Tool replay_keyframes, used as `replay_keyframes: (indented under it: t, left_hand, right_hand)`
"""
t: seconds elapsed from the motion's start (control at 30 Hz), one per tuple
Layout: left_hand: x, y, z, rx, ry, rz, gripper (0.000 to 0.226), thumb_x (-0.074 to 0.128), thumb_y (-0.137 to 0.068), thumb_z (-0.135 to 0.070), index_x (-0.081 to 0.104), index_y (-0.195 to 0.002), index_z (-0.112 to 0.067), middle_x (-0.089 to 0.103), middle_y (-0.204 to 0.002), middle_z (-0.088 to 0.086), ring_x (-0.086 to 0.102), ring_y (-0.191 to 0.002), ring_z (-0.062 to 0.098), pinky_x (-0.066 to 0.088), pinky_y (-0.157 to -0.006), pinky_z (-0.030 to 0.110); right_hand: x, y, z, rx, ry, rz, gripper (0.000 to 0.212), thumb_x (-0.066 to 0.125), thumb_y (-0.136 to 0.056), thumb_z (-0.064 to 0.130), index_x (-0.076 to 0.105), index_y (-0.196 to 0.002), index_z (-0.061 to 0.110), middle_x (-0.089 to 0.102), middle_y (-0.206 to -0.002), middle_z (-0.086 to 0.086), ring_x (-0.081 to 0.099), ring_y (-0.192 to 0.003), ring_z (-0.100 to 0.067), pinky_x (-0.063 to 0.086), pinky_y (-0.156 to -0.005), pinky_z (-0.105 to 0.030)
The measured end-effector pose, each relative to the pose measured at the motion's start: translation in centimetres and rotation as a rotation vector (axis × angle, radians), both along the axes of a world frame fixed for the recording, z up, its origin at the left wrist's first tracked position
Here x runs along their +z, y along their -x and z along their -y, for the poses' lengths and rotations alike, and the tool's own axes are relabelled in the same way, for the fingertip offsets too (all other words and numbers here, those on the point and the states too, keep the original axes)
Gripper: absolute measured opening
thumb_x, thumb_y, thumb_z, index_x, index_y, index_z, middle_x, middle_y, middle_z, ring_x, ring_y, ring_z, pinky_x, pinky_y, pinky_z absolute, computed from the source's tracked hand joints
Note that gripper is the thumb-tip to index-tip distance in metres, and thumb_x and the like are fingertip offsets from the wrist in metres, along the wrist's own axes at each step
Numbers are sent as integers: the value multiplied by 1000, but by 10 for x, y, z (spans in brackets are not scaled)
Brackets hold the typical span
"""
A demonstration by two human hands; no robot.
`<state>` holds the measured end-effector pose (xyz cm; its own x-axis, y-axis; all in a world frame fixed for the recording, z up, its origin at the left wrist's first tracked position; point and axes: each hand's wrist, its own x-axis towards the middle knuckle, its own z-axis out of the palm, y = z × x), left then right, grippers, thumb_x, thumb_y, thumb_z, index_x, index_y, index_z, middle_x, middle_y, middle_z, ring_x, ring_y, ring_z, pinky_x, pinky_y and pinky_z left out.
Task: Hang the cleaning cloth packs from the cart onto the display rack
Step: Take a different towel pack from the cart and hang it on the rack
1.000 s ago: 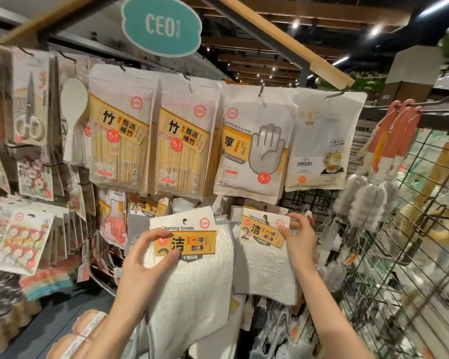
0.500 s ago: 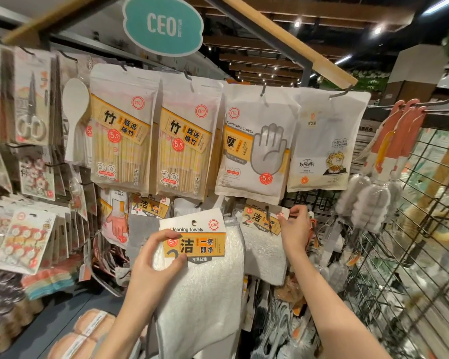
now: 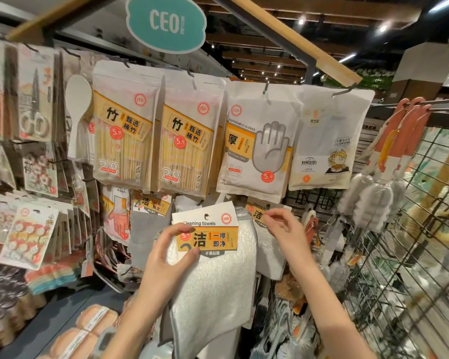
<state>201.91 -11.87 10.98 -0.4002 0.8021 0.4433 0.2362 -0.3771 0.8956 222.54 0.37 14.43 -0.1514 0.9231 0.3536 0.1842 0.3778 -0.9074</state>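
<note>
shop aisle, dim ceiling spots | rack [image 3: 425,255] wire grid, hooks full | left hand [image 3: 166,257] pinches towel pack [image 3: 213,260] card, held up at lower hook row | right hand [image 3: 285,229] pinches hung pack [image 3: 257,212] behind

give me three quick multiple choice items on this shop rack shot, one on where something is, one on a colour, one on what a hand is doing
1. Where does the disposable gloves pack hang?
A. right of the two bamboo packs
B. left of the scissors
C. below the towel packs

2. What colour is the CEO sign?
A. red
B. teal
C. black

3. What is the left hand doing?
A. hanging open and idle
B. pinching the label of the cleaning towel pack
C. holding scissors

Answers: 1 A, it hangs just right of both bamboo packs. 2 B, a teal board with pale letters. 3 B, thumb and fingers pinch the card label.
</note>
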Motion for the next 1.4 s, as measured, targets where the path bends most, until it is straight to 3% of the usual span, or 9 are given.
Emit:
replay_keyframes:
  t: [0.17, 0.3, 0.4, 0.57, 0.7, 0.97, 1.1, 1.27, 1.4]
  left_hand:
    - [0, -7, -1, -46, -13, -29, 52, 71, -81, -4, 58, -112, -44, 58, -115, -34, 50, -111, -14, 39, -91, 14]
    - [0, -9, 0, -68, -29, 56, 81, 70, -82, -1, 37, -132, -54, 47, -128, -41, 45, -117, -20, 38, -83, -2]
    - [0, -10, 1, -82, -35, 76, 86, 70, -82, 1, 32, -132, -57, 45, -126, -46, 45, -112, -24, 36, -78, -5]
    - [-2, -9, 2, -89, -49, 133, 79, 72, -79, 0, 42, -131, -51, 51, -134, -23, 52, -119, -6, 42, -84, 3]
    - [-4, -9, 2, -77, -53, 128, 79, 74, -77, -2, 44, -129, -53, 55, -130, -25, 52, -119, -4, 43, -85, 5]
    - [-2, -10, 3, -50, -64, 127, 76, 72, -79, 0, 43, -129, -49, 54, -123, -35, 45, -117, -19, 38, -85, 0]
    - [-1, -9, 4, -24, -54, 155, 69, 75, -75, 1, 52, -122, -45, 59, -109, -41, 49, -108, -23, 38, -78, -4]
    - [-1, -8, 6, 23, -56, 115, 55, 78, -73, -1, 54, -108, -37, 62, -109, -21, 52, -101, -18, 36, -78, -3]
    - [0, -9, 8, -8, -36, 91, 55, 76, -74, 1, 51, -109, -34, 60, -113, -12, 52, -100, -18, 35, -79, -3]
  right_hand:
    - [12, 21, 27, 223, -20, 148, 41, 67, -84, 29, 54, -123, 31, 53, -126, 15, 48, -116, 2, 39, -95, -12]
    - [12, 26, 30, 201, -69, 127, 54, 77, -75, 18, 54, -122, 31, 54, -126, 7, 48, -117, 0, 38, -102, -21]
    - [9, 28, 31, 201, -70, 58, 54, 79, -72, 11, 57, -117, 30, 57, -118, 12, 53, -113, -4, 43, -102, -34]
    - [4, 30, 31, 209, -58, -11, 56, 79, -72, 9, 58, -121, 26, 57, -123, 4, 51, -120, -13, 40, -104, -45]
    - [5, 27, 34, 277, 42, -162, 51, 80, -68, 14, 61, -113, 25, 62, -118, -4, 56, -115, -25, 45, -97, -53]
    - [4, 26, 42, 236, -36, -112, 50, 78, -71, 9, 56, -114, 24, 59, -115, 2, 55, -114, -14, 50, -94, -38]
    - [0, 29, 47, 229, -28, -115, 54, 78, -73, 10, 56, -118, 29, 59, -123, 4, 54, -118, -13, 48, -97, -41]
    - [-5, 31, 49, 229, -40, -76, 55, 76, -74, 4, 60, -116, 36, 58, -120, 21, 51, -120, -2, 46, -94, -20]
    - [-6, 31, 49, 189, -75, -48, 43, 75, -72, -1, 62, -101, 27, 58, -118, 10, 49, -121, -9, 43, -102, -35]
